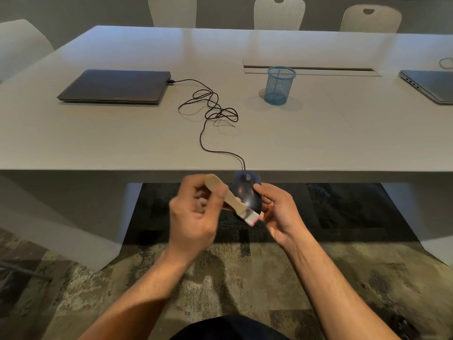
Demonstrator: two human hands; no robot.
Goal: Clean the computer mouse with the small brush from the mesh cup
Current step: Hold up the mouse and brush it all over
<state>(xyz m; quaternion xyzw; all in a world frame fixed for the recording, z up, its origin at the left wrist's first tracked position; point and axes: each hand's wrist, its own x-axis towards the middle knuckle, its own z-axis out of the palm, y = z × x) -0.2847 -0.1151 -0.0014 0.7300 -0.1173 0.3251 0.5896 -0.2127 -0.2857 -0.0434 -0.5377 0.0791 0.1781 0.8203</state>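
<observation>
My right hand holds the dark computer mouse in the air just in front of the table's near edge, its top facing me. My left hand grips the wooden handle of the small brush; its pale bristle head with a pink tip lies against the lower end of the mouse. The hand and brush are blurred by motion. The mouse cable runs up over the table edge in loose loops. The blue mesh cup stands upright on the table, further back and to the right.
On the grey table, a closed dark laptop lies at the back left with the cable plugged into it. A second laptop sits at the far right. A cable slot runs behind the cup. White chairs line the far side. Patterned carpet lies below.
</observation>
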